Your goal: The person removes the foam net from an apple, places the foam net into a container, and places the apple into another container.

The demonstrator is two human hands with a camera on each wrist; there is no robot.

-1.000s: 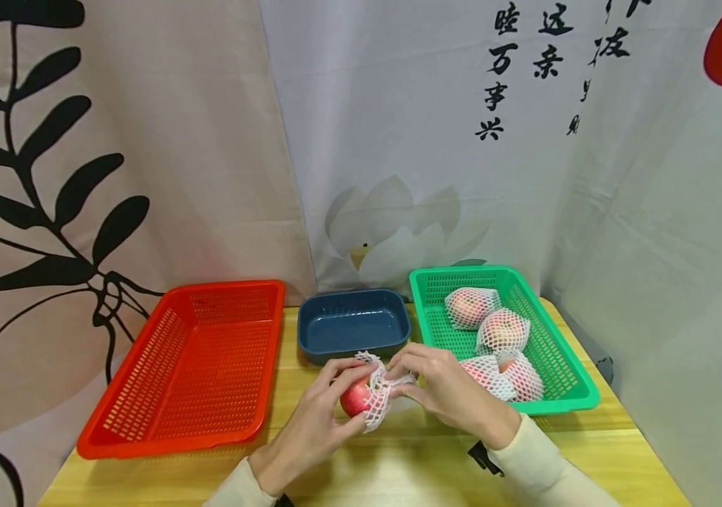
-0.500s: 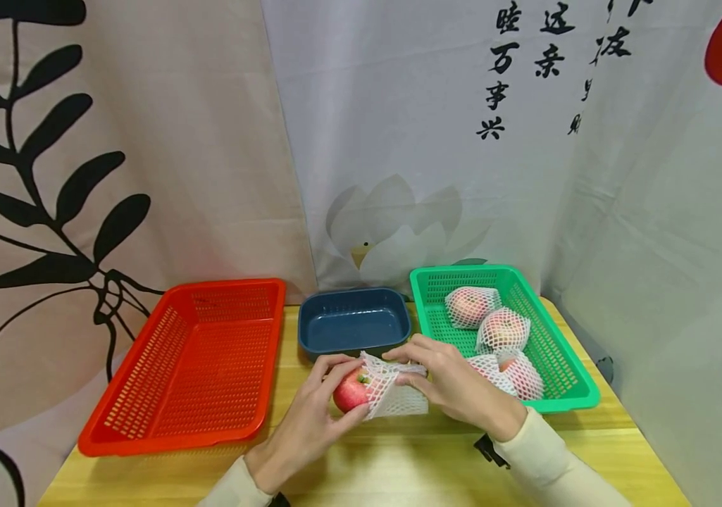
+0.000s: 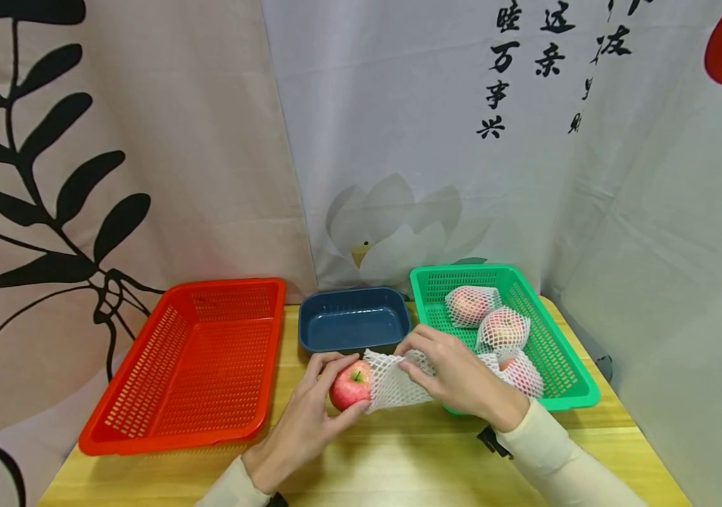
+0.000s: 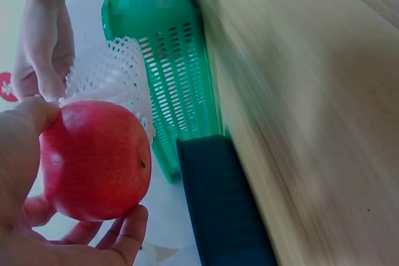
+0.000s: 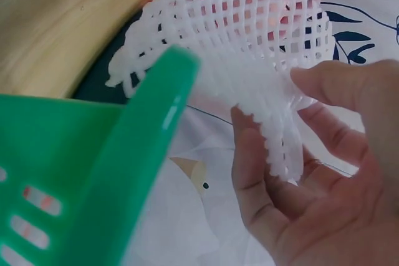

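A red apple (image 3: pixel 351 386) with its stem showing sits in my left hand (image 3: pixel 310 415), thumb and fingers curled round it. In the left wrist view the bare apple (image 4: pixel 96 160) fills the grip. My right hand (image 3: pixel 458 373) pinches a white foam net sleeve (image 3: pixel 392 384) between thumb and fingers. The net's wide mouth lies right beside the apple's right side. Up close in the right wrist view, the net (image 5: pixel 230 35) is bunched at the thumb and spreads out away from the hand.
A green basket (image 3: pixel 563 352) at the right holds several apples in foam nets (image 3: pixel 503 329). At the left stands a red basket (image 3: pixel 221 380) with nothing in it. A dark blue dish (image 3: pixel 354 320) sits between them behind the hands, on the wooden table (image 3: pixel 386 465).
The net has come off the apple, drawn to the right by my right hand, and the apple now shows bare. My left hand has shifted slightly left with the apple.
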